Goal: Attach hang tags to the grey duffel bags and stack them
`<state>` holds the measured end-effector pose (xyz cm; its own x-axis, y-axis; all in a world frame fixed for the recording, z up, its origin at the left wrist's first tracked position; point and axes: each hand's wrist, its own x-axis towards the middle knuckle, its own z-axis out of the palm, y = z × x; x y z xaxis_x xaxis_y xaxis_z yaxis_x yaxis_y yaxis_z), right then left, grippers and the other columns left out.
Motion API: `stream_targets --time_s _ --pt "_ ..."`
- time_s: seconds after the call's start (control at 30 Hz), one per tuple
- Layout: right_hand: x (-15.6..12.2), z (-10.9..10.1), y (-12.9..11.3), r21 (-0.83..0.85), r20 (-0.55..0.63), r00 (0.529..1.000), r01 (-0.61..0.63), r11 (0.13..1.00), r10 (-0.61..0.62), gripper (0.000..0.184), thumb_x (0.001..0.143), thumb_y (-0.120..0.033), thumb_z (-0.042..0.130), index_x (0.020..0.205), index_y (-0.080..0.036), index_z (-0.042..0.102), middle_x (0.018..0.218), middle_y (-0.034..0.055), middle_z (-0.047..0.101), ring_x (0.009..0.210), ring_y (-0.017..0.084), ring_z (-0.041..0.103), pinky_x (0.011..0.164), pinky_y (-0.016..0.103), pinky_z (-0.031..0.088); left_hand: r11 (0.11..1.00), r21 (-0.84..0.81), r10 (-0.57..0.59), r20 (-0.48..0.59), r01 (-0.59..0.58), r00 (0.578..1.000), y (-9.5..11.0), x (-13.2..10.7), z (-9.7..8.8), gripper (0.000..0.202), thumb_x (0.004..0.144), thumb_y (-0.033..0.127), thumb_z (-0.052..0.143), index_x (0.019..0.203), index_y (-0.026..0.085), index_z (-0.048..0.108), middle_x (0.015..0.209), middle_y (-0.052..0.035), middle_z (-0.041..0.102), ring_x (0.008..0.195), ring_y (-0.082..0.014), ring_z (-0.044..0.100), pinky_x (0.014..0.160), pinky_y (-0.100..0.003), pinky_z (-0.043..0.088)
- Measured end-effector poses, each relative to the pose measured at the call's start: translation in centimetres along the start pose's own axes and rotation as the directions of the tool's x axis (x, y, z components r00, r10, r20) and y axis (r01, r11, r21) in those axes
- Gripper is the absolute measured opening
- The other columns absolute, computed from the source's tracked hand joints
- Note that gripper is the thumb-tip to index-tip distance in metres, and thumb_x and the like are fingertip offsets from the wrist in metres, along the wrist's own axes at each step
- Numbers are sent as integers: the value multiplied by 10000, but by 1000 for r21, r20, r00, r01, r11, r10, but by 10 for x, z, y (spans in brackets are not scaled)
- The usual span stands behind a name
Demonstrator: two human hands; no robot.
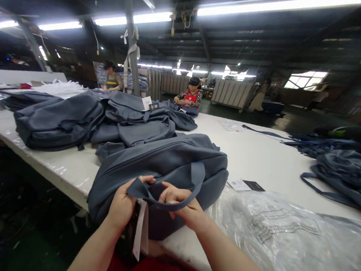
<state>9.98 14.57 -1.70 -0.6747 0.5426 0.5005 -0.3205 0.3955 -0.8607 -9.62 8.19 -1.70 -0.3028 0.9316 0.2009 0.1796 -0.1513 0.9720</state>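
A dark blue-grey backpack (pixel 165 159) lies on its side at the table's near edge, in front of me. My left hand (pixel 126 200) is closed at the left end of its webbing strap (pixel 197 177), which loops out to the right. White and black hang tags (pixel 140 229) dangle just below that hand. Behind the loop, my right hand (pixel 182 203) has its fingers bent together against the bag, with the strap crossing in front of it. Whatever lies between those fingertips is too small or hidden to make out.
More backpacks (pixel 58 120) are heaped at the left and behind. Clear plastic bags (pixel 288 237) cover the table (pixel 248 154) at the right, beside a loose tag (pixel 241 185). Further bags and straps (pixel 344 171) lie far right. Two people (pixel 190 96) are at the back.
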Motion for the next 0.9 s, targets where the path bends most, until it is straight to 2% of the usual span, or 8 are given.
stream_targets --time_s 0.1,0.17,0.3,0.43,0.6,0.7,0.8,0.9 --pt "-8 -4 -7 94 32 990 -142 985 140 499 912 -620 486 925 -162 684 552 -29 489 488 105 436 707 317 497 989 125 80 22 -82 997 -1 11 2 373 890 437 535 1059 166 727 1066 -105 728 1031 -280 653 1005 -406 470" --pt "-12 -3 -20 -68 153 975 -153 986 161 508 936 -550 488 1257 -178 620 610 -29 521 507 102 435 595 244 434 971 203 134 -30 -125 991 -3 17 6 347 864 422 545 1014 176 738 1032 -103 734 1017 -285 657 987 -404 478" --pt "-21 16 -46 -518 363 902 -13 855 234 622 919 -462 571 1493 -292 401 807 6 673 664 146 588 653 234 432 978 199 109 -231 -62 967 -6 25 17 318 812 432 588 937 181 740 1004 -107 729 1020 -308 636 1016 -430 440" --pt "-37 42 -31 -673 358 892 41 739 277 787 827 -510 676 1510 -256 377 1096 130 688 932 280 634 846 369 493 999 26 -27 -316 37 948 -2 30 27 403 825 492 567 937 135 717 918 -121 731 916 -293 664 896 -419 515" --pt "-36 59 25 -271 274 957 -22 962 99 609 774 -301 661 1363 -179 563 1296 140 610 1180 284 553 1054 416 403 890 -401 -305 -173 216 936 16 21 34 415 804 444 605 1043 112 676 913 -128 732 769 -250 690 740 -392 580" --pt "-22 53 47 253 3 951 -299 920 308 328 724 -271 602 1012 -156 708 983 88 709 888 220 653 850 351 511 703 -622 -413 37 344 910 22 7 31 428 778 390 667 1126 143 647 1046 -129 718 849 -253 694 802 -402 578" --pt "-8 35 45 574 -146 836 -365 734 529 303 764 -364 591 943 -142 691 873 88 700 769 195 651 733 315 518 861 -459 -274 -53 220 960 16 -5 23 430 849 475 616 1121 145 655 1121 -132 697 1010 -282 662 947 -430 521" --pt "-2 22 25 441 -87 870 -402 802 484 365 784 -429 656 1006 -140 686 965 89 696 881 204 645 781 309 506 997 -73 -17 -145 7 989 6 -12 20 456 939 536 474 1086 155 678 1140 -118 688 1126 -285 605 1062 -436 424"
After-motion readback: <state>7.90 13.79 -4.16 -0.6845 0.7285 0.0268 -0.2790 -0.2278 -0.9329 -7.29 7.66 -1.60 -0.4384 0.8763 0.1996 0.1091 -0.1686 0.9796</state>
